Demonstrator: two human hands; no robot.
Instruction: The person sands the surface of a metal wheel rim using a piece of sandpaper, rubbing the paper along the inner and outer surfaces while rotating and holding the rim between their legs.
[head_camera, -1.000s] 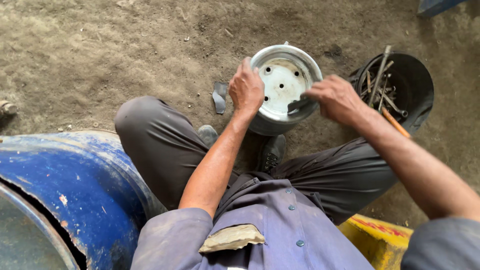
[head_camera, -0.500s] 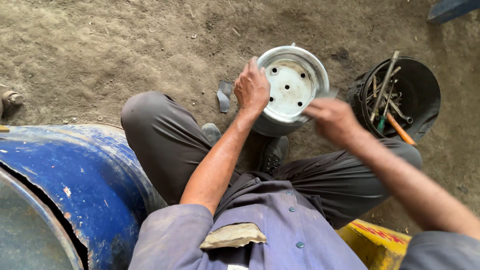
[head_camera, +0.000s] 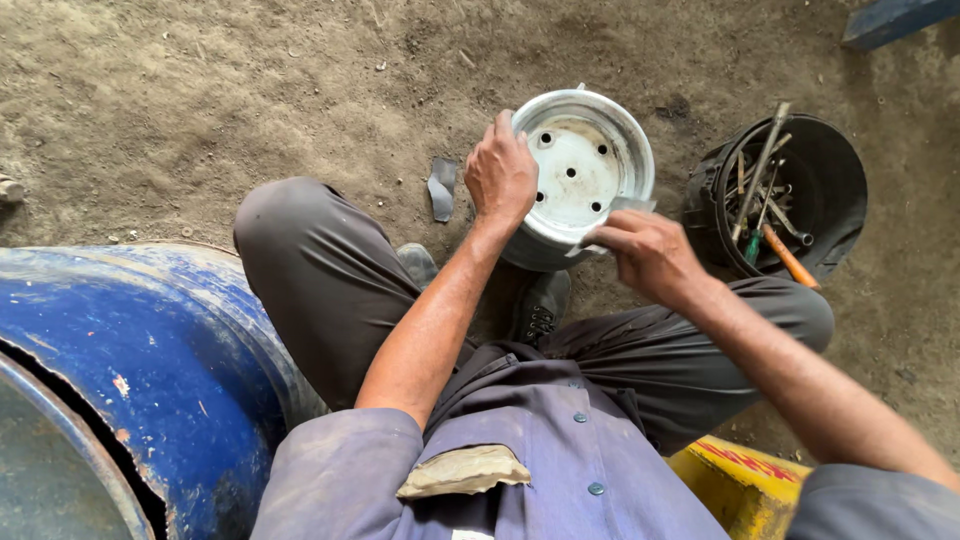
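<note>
Big blue dented metal drum (head_camera: 150, 370) lower left, paint chipped. Black round bucket (head_camera: 830, 170) at right on the dirt floor (head_camera: 200, 100), holding long metal tools (head_camera: 760, 170) and an orange-handled tool (head_camera: 790, 257). Small grey scrap of sheet (head_camera: 438, 188) on the dirt. Yellow box edge (head_camera: 740, 485) bottom right. Blue object corner (head_camera: 890, 20) top right.

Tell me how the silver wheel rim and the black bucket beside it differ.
The silver wheel rim is pale metal with a flat disc pierced by round holes; the black bucket is dark and deep. The rim holds nothing inside, while the bucket is full of long tools. The left hand grips the rim's edge and the right hand presses a small grey strip against it; no hand touches the bucket. Both are round, open-topped and sit on the dirt floor.
</note>
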